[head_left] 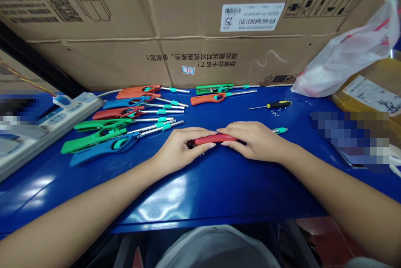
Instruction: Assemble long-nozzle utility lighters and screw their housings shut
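Observation:
Both hands grip a red long-nosed gas lighter (216, 139) just above the blue table. My left hand (184, 146) is closed round the handle's left end, thumb along the near side. My right hand (250, 140) is closed round the part toward the nozzle, whose metal tip with a teal piece (280, 130) sticks out past the knuckles. Fingers cover much of the lighter. To the left lie several more lighters, among them a blue one (103, 149) and a green one (94, 139). Beyond my hands are an orange lighter (208, 98) and a green one (214, 88).
A screwdriver (278, 104) with a black and yellow handle lies beyond my right hand. A white power strip (59, 117) runs along the left. Cardboard (194, 17) stands at the back. A white plastic bag (341, 61) and a yellow-brown package (372, 92) are at the right.

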Action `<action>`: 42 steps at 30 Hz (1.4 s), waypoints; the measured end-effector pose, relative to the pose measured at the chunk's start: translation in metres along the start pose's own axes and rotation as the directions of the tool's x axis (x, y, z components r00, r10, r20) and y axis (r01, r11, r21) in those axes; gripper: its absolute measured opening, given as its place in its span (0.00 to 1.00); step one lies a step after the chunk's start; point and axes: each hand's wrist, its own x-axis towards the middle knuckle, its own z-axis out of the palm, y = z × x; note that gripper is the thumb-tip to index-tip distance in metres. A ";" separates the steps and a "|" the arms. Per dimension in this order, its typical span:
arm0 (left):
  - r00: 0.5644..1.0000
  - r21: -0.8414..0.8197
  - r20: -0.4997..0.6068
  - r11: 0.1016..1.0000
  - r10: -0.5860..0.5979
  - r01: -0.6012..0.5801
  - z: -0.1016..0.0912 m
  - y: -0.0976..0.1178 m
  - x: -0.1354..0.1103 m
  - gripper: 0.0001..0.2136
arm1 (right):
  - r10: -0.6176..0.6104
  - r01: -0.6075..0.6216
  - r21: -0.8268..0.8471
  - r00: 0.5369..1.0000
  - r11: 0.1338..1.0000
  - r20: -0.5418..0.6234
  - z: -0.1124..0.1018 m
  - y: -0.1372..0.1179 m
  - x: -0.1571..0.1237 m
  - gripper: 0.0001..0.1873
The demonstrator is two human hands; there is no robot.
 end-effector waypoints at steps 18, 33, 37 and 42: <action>0.987 0.075 -0.011 0.985 0.159 -0.158 -0.001 0.007 -0.003 0.16 | -0.015 0.020 0.072 0.998 0.997 -0.059 0.001 0.000 -0.001 0.14; 0.917 0.389 -0.096 0.863 0.386 -0.323 -0.006 0.005 -0.007 0.14 | -0.004 0.004 0.010 0.997 1.000 -0.075 0.003 0.003 0.000 0.13; 0.914 0.394 -0.104 0.860 0.391 -0.324 -0.004 0.006 -0.008 0.12 | 0.007 -0.007 -0.002 0.999 1.000 -0.054 0.003 0.001 -0.001 0.13; 0.926 0.383 -0.112 0.875 0.362 -0.295 -0.004 0.011 -0.007 0.09 | 0.036 -0.034 0.045 0.998 0.998 -0.042 0.003 -0.002 -0.002 0.12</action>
